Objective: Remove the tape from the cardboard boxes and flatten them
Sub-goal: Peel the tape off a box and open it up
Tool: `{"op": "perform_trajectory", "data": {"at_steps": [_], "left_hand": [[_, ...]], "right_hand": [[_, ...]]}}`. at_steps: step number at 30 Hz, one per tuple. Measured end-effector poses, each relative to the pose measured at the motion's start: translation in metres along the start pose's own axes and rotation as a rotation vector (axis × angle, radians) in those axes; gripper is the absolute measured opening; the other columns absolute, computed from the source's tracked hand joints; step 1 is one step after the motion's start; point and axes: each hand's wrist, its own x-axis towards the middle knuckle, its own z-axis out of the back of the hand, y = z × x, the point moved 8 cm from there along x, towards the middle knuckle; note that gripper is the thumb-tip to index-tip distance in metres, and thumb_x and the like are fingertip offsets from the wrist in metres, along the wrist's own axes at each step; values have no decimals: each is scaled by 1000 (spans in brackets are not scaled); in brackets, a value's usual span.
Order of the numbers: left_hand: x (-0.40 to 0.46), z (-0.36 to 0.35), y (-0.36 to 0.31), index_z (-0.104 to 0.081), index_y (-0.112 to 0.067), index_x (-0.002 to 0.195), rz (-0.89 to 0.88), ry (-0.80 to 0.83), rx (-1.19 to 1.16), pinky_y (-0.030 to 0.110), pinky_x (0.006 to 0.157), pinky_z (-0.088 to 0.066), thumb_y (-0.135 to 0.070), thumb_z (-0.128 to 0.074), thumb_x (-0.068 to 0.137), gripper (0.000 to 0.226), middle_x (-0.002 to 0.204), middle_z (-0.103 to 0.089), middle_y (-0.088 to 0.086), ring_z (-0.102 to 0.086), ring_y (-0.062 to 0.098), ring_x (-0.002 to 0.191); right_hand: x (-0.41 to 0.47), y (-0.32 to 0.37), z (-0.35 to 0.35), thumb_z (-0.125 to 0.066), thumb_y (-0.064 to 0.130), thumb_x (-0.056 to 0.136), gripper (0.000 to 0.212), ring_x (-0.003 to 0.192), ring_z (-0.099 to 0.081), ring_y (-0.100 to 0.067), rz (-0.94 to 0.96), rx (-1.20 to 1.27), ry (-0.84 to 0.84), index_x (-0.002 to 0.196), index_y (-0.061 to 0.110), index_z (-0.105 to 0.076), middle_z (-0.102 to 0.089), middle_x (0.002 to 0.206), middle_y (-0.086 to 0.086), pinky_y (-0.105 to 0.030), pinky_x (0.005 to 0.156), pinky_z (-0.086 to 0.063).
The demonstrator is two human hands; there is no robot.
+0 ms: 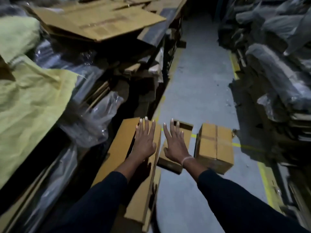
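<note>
We are reaching both arms forward in dark sleeves, and both hands are spread wide with the fingers straight, holding nothing. Our left hand is hovering over, or perhaps lying flat on, the flattened box leaning along the left edge of the aisle; we cannot tell whether the palm is actually touching the cardboard. Our right hand, wearing a pale band at the wrist, is stretching out above the open box sitting on the floor, again with no contact we can be sure of. That open box is showing a dark slot at its far end, and its inside is hidden from us. Just to its right, apart from both hands, the sealed box is standing on the floor with the tape running across its top. To our left, the shelving is carrying a big cardboard sheet up high, with clear plastic bags and a yellow-green sack bulging out below it; what the bags are holding is too dark to make out. To our right, grey wrapped bundles are lying stacked over more flat cardboard, blurred and cut off by the frame edge. Yellow lines are marking the floor beside both stacks.
</note>
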Motion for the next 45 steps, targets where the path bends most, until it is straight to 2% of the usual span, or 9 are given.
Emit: {"op": "perform_trajectory", "data": {"at_steps": [8, 14, 20, 25, 31, 35, 37, 41, 45], "left_hand": [[-107, -133, 64, 10, -11, 165, 357, 338, -97, 56, 125, 9, -26, -45, 107, 81, 168, 24, 22, 21, 44, 155], [-129, -125, 83, -18, -7, 163, 412, 191, -218, 43, 126, -17, -12, -52, 104, 68, 170, -17, 19, -16, 33, 158], [-110, -105, 104, -65, -9, 121, 536, 15, -408, 42, 93, -49, -30, -65, 97, 31, 115, -70, 12, -62, 30, 108], [-84, -98, 84, -60, -9, 75, 401, 122, -587, 29, 55, -34, -32, -65, 95, 31, 67, -60, 3, -51, 14, 58], [-52, -80, 43, -43, -14, 63, 234, 111, -581, 31, 55, -25, -19, -63, 90, 34, 58, -41, 4, -35, 15, 50], [-44, -88, 16, -74, -12, 79, 131, 162, -527, 44, 87, -48, -43, -62, 100, 39, 82, -71, 7, -65, 20, 79], [-49, -88, 27, -77, -20, 112, 165, 30, -243, 59, 124, -4, -58, -58, 98, 44, 125, -68, 5, -51, 30, 136], [-89, -109, 87, -9, -21, 165, 602, 190, -27, 72, 116, 12, -59, -66, 90, 101, 171, -5, 19, 8, 46, 157], [-130, -133, 111, 8, -26, 164, 752, 387, -65, 74, 118, -14, -26, -67, 96, 101, 171, 3, 19, -11, 52, 152]], "right_hand": [[-97, 19, -114, -66, 22, 94, 109, 149, 36, -37, 2, 80, 296, 162, 30, 19, 43, 162, 1, -59, 125, 2], [-104, 72, -152, -68, 27, 95, 109, 151, 34, -35, 49, 130, 389, 163, 31, 18, 40, 164, -1, -58, 127, 0], [-90, 89, -166, -68, 35, 94, 110, 153, 28, -39, -6, 221, 446, 162, 33, 18, 39, 164, 0, -62, 126, -4], [-81, 89, -168, -65, 46, 85, 114, 157, 19, -31, -276, 611, 475, 161, 36, 20, 29, 169, 7, -59, 127, -11], [-83, 77, -160, -67, 45, 85, 111, 120, -63, -28, -490, 870, 411, 163, 32, 10, -40, 158, -4, -39, 85, -60], [-96, 38, -139, -50, 12, 98, 39, 74, -63, -23, -716, 684, 190, 136, 8, -57, -67, 95, -9, -31, 58, -48], [-103, 23, -132, -51, 10, 98, 18, 80, -64, -26, -795, 694, 143, 105, 6, -66, -68, 96, -11, -34, 66, -52], [-115, 3, -120, -54, 15, 100, 18, 84, -66, -23, -876, 771, 81, 92, 14, -71, -70, 91, -4, -38, 78, -59], [-127, -15, -113, -52, 15, 101, 23, 80, -65, -23, -894, 834, 26, 88, 13, -71, -69, 86, -5, -37, 75, -57]]}}
